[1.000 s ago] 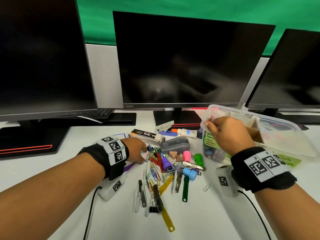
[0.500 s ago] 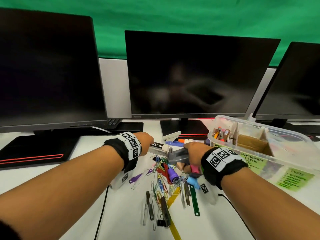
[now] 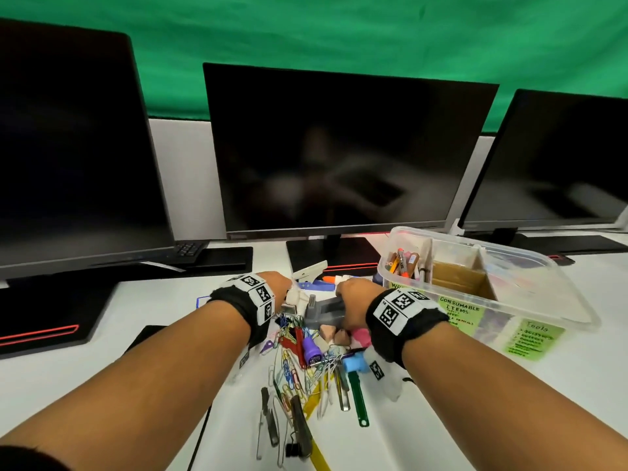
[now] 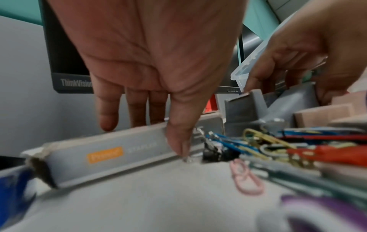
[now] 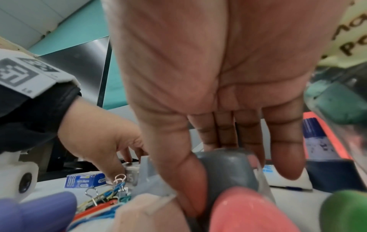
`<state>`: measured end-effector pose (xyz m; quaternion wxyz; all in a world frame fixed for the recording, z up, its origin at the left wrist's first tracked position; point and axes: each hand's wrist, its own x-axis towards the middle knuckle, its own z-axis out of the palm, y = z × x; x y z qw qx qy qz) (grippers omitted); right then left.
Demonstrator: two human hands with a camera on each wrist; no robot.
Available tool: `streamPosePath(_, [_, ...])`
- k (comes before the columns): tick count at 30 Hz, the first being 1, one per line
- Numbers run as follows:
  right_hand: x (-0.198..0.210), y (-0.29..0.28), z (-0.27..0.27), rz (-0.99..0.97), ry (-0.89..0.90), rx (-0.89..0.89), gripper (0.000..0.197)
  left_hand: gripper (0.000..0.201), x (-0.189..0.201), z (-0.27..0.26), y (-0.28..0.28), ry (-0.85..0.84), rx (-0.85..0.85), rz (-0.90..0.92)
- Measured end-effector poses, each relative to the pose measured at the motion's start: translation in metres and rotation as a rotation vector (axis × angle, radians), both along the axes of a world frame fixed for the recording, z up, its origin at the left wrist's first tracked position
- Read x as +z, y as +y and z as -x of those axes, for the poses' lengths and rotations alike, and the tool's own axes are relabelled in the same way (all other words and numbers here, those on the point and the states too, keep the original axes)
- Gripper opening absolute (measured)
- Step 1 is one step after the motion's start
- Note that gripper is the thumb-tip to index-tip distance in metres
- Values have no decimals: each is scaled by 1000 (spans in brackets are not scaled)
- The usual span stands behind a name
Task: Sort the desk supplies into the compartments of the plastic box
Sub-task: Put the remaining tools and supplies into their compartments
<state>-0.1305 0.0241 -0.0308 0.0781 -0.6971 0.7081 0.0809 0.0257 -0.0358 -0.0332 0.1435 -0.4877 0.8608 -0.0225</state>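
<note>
My left hand (image 3: pixel 277 285) reaches to the back of the pile; in the left wrist view its thumb and fingers pinch a grey staples box (image 4: pixel 103 155) lying on the desk. My right hand (image 3: pixel 353 297) grips the grey tape dispenser (image 3: pixel 323 309), thumb on the near side and fingers over the top (image 5: pixel 228 169). The clear plastic box (image 3: pixel 458 312) stands at the right, with pencils and markers (image 3: pixel 402 261) in its left compartment and green labels on its front wall.
A heap of coloured paper clips (image 3: pixel 292 362), a purple stamp (image 3: pixel 311 348), pink erasers (image 3: pixel 362 336), a green fastener (image 3: pixel 358 396) and binder clips lie between my arms. A glue stick (image 3: pixel 336 278) lies behind. Three dark monitors (image 3: pixel 339 147) line the desk's back.
My right hand left the plastic box, came down left and took hold of the tape dispenser. My left hand moved forward from the clips to the staples box.
</note>
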Motion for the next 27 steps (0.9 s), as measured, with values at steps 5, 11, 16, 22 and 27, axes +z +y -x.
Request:
streamPosePath(5, [9,9,-5,130,-5,32,40,39,18,-4,-1,206,65,120])
streamPosePath(11, [33,41,-8,346,-142,-15,41,50,47,3,2,491,211,145])
streamPosePath(16, [60,79,6,492,-244,-42,34,51,60,8,7,644,269,92])
streamPosePath(22, [99,116,72,730,-379,-265,50,24,73,36,44,851,76,-6])
streamPosePath(27, [109,121,142,802,-405,-571,50,48,72,71,85,749,-313,-47])
